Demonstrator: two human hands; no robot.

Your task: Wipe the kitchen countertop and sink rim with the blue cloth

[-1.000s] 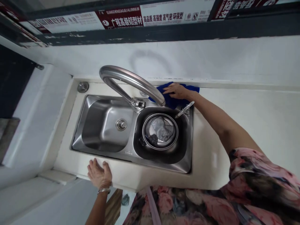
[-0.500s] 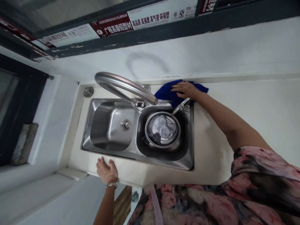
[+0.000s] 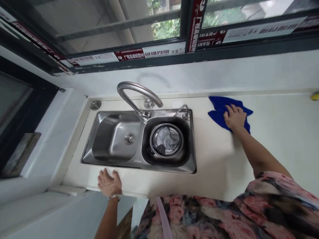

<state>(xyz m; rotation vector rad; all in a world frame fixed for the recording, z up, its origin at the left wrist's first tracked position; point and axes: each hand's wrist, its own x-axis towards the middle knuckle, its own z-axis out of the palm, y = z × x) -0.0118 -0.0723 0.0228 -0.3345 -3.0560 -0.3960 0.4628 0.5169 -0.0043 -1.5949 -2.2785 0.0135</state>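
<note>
My right hand (image 3: pixel 235 118) presses a blue cloth (image 3: pixel 219 103) against the pale countertop (image 3: pixel 211 156), to the right of the sink. The cloth lies partly spread, its corners poking out around my fingers. My left hand (image 3: pixel 109 183) rests open on the counter's front edge, below the left basin, fingers apart and a bracelet at the wrist. Between my hands is a double steel sink (image 3: pixel 139 161). A round metal strainer or pot (image 3: pixel 181 146) stands in the right basin, holding a greyish crumpled piece (image 3: pixel 169 137) and a dark scourer-like lump (image 3: pixel 161 149).
A tall curved faucet (image 3: pixel 139 87) rises behind the sink, and a smaller thin tap (image 3: pixel 183 108) stands at its back right corner. Round metal caps sit behind the sink. Something yellow (image 3: pixel 315 96) lies at the far right. A window frame (image 3: pixel 159 61) runs along the back wall.
My right hand has carried the blue cloth from the sink's back right corner rightwards onto the countertop. My left hand stays on the front edge. The view has tilted up, showing more window.
</note>
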